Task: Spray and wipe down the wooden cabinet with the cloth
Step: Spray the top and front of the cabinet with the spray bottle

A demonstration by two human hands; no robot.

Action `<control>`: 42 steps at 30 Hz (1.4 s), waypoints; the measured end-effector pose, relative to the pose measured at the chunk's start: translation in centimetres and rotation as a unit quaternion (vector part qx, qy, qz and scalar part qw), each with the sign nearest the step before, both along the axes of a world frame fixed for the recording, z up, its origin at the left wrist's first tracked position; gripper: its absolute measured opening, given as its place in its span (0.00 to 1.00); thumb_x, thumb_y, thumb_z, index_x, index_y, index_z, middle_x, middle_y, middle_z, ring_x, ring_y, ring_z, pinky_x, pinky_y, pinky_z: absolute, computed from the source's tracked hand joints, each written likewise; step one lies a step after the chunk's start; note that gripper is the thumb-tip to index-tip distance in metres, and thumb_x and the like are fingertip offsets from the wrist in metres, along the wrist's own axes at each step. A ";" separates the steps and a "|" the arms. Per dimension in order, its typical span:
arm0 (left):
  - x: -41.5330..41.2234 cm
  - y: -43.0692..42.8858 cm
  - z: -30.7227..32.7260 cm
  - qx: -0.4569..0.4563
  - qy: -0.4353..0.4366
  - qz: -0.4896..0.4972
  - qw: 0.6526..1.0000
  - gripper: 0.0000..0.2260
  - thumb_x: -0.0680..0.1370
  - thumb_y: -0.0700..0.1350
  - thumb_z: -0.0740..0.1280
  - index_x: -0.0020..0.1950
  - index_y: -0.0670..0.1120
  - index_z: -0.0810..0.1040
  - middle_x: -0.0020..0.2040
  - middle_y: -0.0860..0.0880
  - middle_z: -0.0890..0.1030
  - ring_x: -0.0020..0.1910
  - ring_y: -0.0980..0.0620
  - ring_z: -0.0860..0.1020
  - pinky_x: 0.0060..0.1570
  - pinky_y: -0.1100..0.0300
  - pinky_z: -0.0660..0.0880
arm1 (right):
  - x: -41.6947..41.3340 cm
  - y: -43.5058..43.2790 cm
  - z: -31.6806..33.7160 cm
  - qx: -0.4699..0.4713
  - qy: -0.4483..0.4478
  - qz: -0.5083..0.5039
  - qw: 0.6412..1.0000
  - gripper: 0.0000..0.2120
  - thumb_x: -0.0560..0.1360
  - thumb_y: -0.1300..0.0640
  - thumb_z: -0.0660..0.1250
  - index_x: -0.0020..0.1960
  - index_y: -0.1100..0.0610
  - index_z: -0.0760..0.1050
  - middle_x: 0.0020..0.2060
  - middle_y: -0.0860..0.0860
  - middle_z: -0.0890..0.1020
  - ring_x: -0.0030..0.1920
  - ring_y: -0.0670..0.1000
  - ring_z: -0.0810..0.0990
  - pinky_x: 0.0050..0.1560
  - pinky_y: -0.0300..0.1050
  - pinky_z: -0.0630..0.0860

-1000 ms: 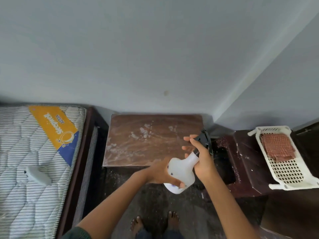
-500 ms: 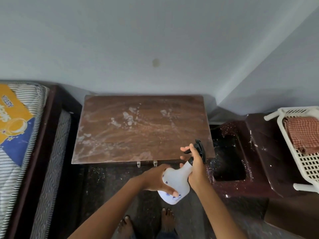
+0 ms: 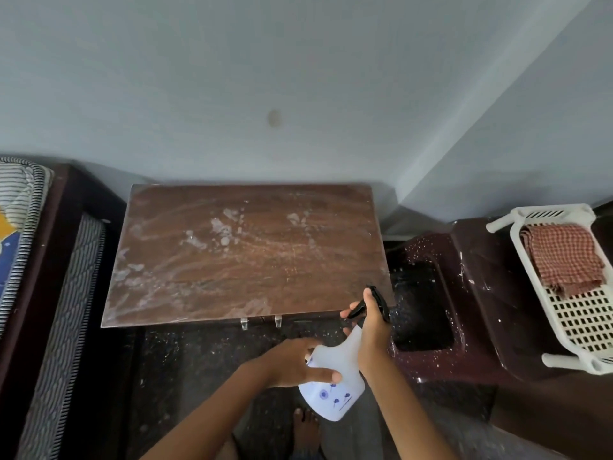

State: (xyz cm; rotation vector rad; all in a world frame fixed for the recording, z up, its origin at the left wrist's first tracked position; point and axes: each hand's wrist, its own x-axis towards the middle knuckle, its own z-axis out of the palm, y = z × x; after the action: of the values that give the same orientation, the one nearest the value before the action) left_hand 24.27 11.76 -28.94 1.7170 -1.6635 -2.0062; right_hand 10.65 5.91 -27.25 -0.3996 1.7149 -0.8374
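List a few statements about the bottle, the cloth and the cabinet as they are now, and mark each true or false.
1. The left hand and the right hand both hold the spray bottle. True.
2. The checked cloth lies on the cabinet top. False: it lies in the white basket, off to the right.
3. The cabinet top carries whitish smears. True.
4. The left hand is at the black trigger head. False: the right hand is there; the left hand grips the bottle's body.
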 end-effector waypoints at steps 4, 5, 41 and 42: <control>-0.6 0.6 -0.2 0.010 -0.003 0.002 1.000 0.28 0.68 0.66 0.69 0.64 0.53 0.74 0.61 0.55 0.78 0.59 0.54 0.76 0.62 0.55 0.73 | -0.7 0.5 -0.3 0.026 0.006 0.003 1.000 0.17 0.77 0.48 0.63 0.37 0.60 0.75 0.34 0.55 0.81 0.31 0.52 0.73 0.33 0.44 0.72; -0.8 0.7 -0.2 0.011 -0.002 0.002 1.000 0.29 0.68 0.66 0.69 0.63 0.53 0.74 0.61 0.55 0.78 0.59 0.54 0.77 0.61 0.54 0.73 | -0.9 0.7 -0.4 0.031 0.003 0.005 1.000 0.17 0.77 0.48 0.63 0.37 0.60 0.76 0.35 0.55 0.82 0.30 0.52 0.74 0.33 0.44 0.73; 4.5 -1.3 2.7 -0.076 0.076 0.211 0.972 0.31 0.65 0.71 0.65 0.62 0.54 0.73 0.57 0.56 0.80 0.55 0.55 0.78 0.59 0.52 0.75 | 7.5 -5.9 5.0 -0.054 -0.003 0.073 0.996 0.14 0.76 0.51 0.64 0.39 0.61 0.75 0.33 0.55 0.80 0.25 0.51 0.67 0.28 0.41 0.68; 5.3 -1.0 2.7 -0.078 0.070 0.221 0.970 0.31 0.66 0.71 0.65 0.62 0.54 0.73 0.57 0.56 0.80 0.55 0.55 0.78 0.59 0.51 0.75 | 8.5 -5.8 5.1 -0.056 -0.007 0.082 0.995 0.14 0.76 0.51 0.64 0.41 0.62 0.76 0.33 0.55 0.81 0.24 0.50 0.67 0.28 0.40 0.69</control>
State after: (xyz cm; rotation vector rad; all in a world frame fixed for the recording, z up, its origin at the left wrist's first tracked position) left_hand 29.61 10.77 -26.22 1.6627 -1.2226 -1.6976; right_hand 19.13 0.12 -22.18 -0.6013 1.6028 -0.8156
